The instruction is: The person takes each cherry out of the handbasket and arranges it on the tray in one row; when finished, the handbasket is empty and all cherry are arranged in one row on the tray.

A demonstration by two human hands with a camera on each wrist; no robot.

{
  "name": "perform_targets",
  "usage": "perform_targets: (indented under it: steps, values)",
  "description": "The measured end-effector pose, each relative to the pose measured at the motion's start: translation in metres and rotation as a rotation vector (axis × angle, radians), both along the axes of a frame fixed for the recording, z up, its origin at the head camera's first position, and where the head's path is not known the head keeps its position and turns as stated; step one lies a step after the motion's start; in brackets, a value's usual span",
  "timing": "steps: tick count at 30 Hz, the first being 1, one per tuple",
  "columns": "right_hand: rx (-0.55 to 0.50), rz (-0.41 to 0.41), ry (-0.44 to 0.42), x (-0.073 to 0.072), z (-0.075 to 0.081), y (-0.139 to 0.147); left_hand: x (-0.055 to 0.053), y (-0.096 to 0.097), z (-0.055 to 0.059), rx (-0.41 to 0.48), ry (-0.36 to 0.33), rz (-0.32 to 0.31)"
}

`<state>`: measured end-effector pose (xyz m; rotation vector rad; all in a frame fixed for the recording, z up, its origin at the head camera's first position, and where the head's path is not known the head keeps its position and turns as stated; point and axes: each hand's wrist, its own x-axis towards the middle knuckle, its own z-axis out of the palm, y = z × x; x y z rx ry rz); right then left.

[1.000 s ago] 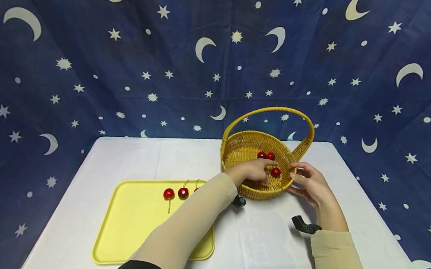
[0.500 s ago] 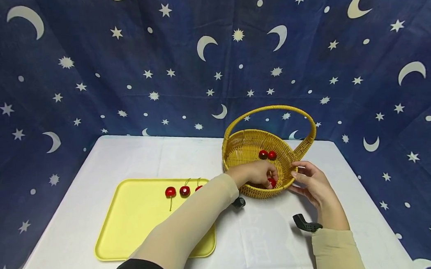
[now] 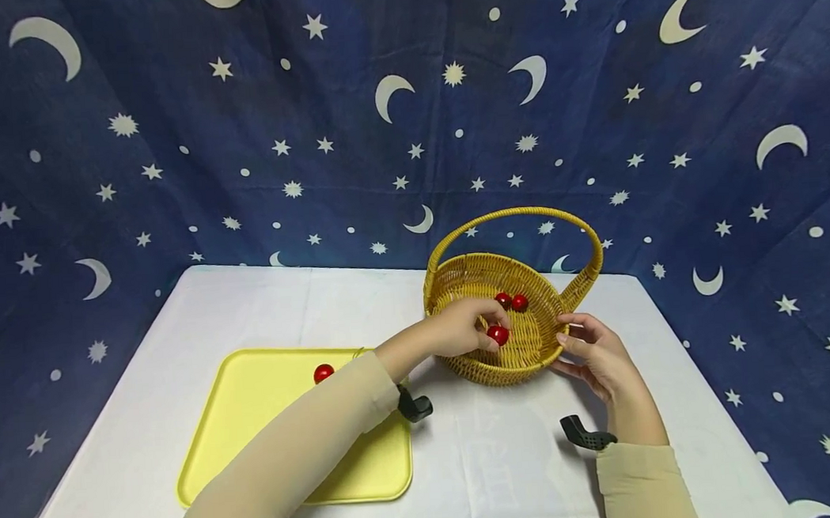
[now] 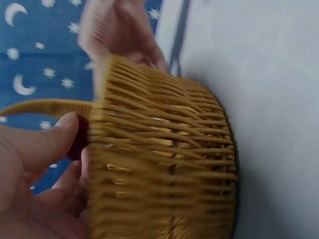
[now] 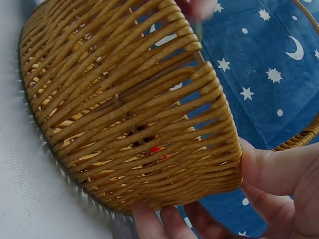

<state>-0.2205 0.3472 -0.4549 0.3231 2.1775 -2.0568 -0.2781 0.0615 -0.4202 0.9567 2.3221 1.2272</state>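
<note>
My left hand (image 3: 455,329) pinches a red cherry (image 3: 498,335) between thumb and fingers, over the near left part of the wicker basket (image 3: 502,376). In the left wrist view the cherry (image 4: 77,142) shows dark red between thumb and fingers, right at the basket's rim. My right hand (image 3: 605,368) grips the basket's right side, thumb at the rim and fingers beneath the wall, as the right wrist view confirms. Two more cherries (image 3: 520,303) lie together inside the basket; a bit of red (image 5: 155,149) shows through the weave in the right wrist view.
A yellow tray (image 3: 254,435) lies on the white tablecloth (image 3: 513,459) at the left, partly covered by my left arm. One cherry (image 3: 324,372) shows on it, and a stem pokes out above the sleeve. The arched basket handle (image 3: 519,211) stands up before the blue backdrop.
My left hand reached into the basket, took the cherry lying near the front right, and has drawn it up and left. The right hand keeps its grip on the basket.
</note>
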Motion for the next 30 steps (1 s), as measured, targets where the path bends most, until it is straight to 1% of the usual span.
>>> perform_targets:
  steps: [1, 3, 6, 8, 11, 13, 15, 17, 19, 22, 24, 27, 30]
  values:
    - [0.000, 0.000, -0.001, 0.000, 0.000, -0.001, 0.005, -0.010, 0.002, 0.025, 0.008, 0.015]
    - [-0.001, -0.004, -0.005, 0.000, 0.000, -0.002, 0.013, -0.032, 0.006, 0.053, 0.049, 0.056]
    - [-0.001, 0.002, -0.010, -0.001, -0.001, -0.003, 0.024, -0.071, 0.011, 0.083, 0.109, 0.129]
    - [0.003, -0.001, -0.011, -0.001, -0.001, -0.003, 0.030, -0.100, 0.012, 0.082, 0.135, 0.184]
    - [0.014, -0.002, -0.010, -0.001, -0.001, -0.003, 0.038, -0.144, 0.011, 0.049, 0.135, 0.270]
    - [0.017, -0.010, -0.011, 0.000, -0.001, -0.002, 0.044, -0.173, 0.005, 0.013, 0.128, 0.325]
    - [0.015, -0.012, -0.017, 0.000, -0.001, -0.002, 0.051, -0.200, -0.004, -0.031, 0.122, 0.380]
    - [0.013, -0.015, -0.022, 0.000, -0.002, -0.003, 0.058, -0.225, -0.016, -0.074, 0.114, 0.435]
    - [0.017, -0.013, -0.024, 0.000, -0.002, -0.003, 0.065, -0.245, -0.027, -0.110, 0.098, 0.479]
    - [0.024, -0.012, -0.022, 0.000, -0.002, -0.004, 0.073, -0.264, -0.043, -0.155, 0.072, 0.515]
    - [0.026, -0.012, -0.018, 0.000, -0.001, -0.003, 0.076, -0.270, -0.050, -0.176, 0.061, 0.515]
    - [0.021, -0.012, -0.012, 0.001, -0.001, -0.002, 0.076, -0.271, -0.057, -0.205, 0.066, 0.503]
    - [0.019, -0.009, -0.007, 0.001, 0.000, -0.001, 0.075, -0.269, -0.060, -0.226, 0.077, 0.489]
